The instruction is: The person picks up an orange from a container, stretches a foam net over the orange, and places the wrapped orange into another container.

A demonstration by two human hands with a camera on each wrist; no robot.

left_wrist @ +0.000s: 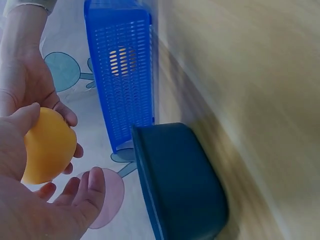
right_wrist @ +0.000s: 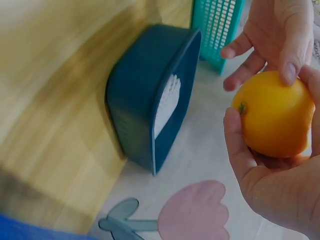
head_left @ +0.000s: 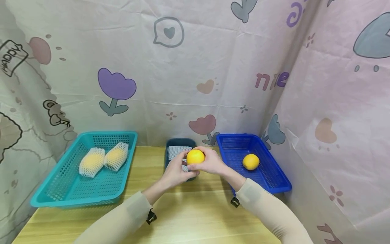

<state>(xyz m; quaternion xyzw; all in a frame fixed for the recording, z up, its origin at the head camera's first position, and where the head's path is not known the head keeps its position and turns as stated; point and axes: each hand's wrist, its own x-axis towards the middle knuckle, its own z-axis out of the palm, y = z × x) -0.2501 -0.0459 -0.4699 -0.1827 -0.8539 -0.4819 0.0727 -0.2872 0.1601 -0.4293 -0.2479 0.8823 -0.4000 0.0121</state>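
Over the small dark teal bin (head_left: 167,159), my right hand (head_left: 211,161) grips an orange (head_left: 195,157), with its fingers curled round it. In the right wrist view the green stem spot shows on the orange (right_wrist: 275,117). My left hand (head_left: 176,171) is at the other side of the fruit; its thumb touches the peel while its other fingers spread apart from it, as the left wrist view shows. White foam net sleeves (head_left: 178,151) lie inside the bin, partly hidden by the hands.
To the left stands a teal basket (head_left: 82,193) with two yellow fruits in foam nets (head_left: 92,162). A blue basket (head_left: 268,181) at the right holds a bare orange (head_left: 251,162). A patterned cloth (head_left: 170,74) hangs behind the wooden table (head_left: 195,217).
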